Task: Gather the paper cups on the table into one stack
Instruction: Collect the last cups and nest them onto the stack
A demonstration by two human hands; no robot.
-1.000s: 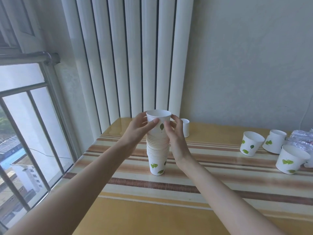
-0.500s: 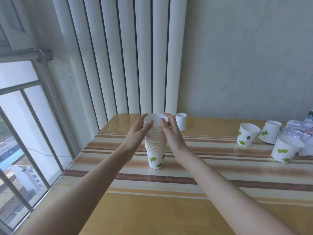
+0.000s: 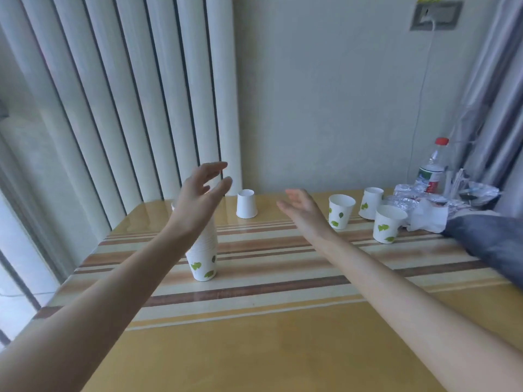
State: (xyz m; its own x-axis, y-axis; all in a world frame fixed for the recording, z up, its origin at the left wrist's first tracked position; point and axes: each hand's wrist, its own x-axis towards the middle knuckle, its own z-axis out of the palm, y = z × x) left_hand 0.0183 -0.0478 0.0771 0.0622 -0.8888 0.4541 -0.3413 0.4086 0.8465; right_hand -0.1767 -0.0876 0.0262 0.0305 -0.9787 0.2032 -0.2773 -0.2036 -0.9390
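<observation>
Fingers of the left hand [image 3: 202, 190] are spread and loose, grasping nothing; the hand sits at centre left of the frame, in front of the upper part of the stack of paper cups [image 3: 203, 256], so the top of the stack is hidden and contact there cannot be judged. The right hand [image 3: 304, 209], just right of centre, is likewise released, palm turned inward with fingers extended, holding nothing and clear of every cup.

The stack stands upright on the striped table [image 3: 268, 349], a little left of centre; its bottom cup shows green leaf prints. Behind it and slightly right, near the far edge of the table, a single plain white cup [image 3: 246, 204] stands upside down, apart from the stack.

Three more leaf-printed cups stand upright in the right half of the frame: the nearest loose cup [image 3: 340, 212] just beside the right hand's wrist as seen from the head camera, a back cup [image 3: 370, 203] farther toward the wall, and a front cup [image 3: 387, 227] closer to the viewer. They are close together but not nested.

Farther right lie crumpled foil and plastic wrappings [image 3: 418, 198] with a white tissue [image 3: 428, 219]. A clear bottle with a red cap [image 3: 433, 168] stands behind them. A dark grey cloth [image 3: 492, 244] overlaps the table at the right edge. White vertical blinds [image 3: 127, 94] fill the upper left, and a wall socket [image 3: 435, 15] with a white cable sits at upper right.
</observation>
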